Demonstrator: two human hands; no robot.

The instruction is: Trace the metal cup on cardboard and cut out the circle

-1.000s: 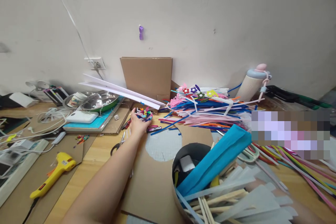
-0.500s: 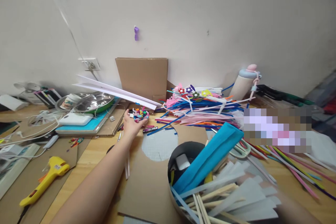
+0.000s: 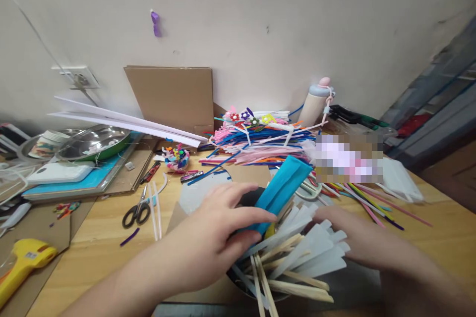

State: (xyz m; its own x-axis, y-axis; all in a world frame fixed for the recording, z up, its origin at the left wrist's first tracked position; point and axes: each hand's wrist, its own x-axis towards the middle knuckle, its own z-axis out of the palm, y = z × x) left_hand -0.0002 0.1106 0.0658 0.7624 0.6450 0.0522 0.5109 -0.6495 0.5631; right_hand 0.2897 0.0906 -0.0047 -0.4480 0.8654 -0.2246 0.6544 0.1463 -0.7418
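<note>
A round dark container (image 3: 238,277) stands in front of me, filled with wooden sticks (image 3: 297,287), translucent white strips (image 3: 323,257) and a folded blue piece (image 3: 284,190). My left hand (image 3: 226,223) reaches over its left side. The fingers are spread, with the tips close to the blue piece; whether they touch it I cannot tell. My right hand (image 3: 327,220) is at the container's far right side, its fingers hidden behind the strips. A small bowl-shaped holder of colourful bits (image 3: 176,158) sits farther back on the table.
Black-handled scissors (image 3: 137,210) and clear sticks lie to the left, with a yellow glue gun (image 3: 33,255) beyond. Bundled pipe cleaners (image 3: 260,143) are piled at the back near a bottle (image 3: 314,106). A cardboard sheet (image 3: 171,96) leans on the wall.
My left hand has left the small holder of colourful bits and come back to the container. The view has shifted right. My right hand stays beside the container.
</note>
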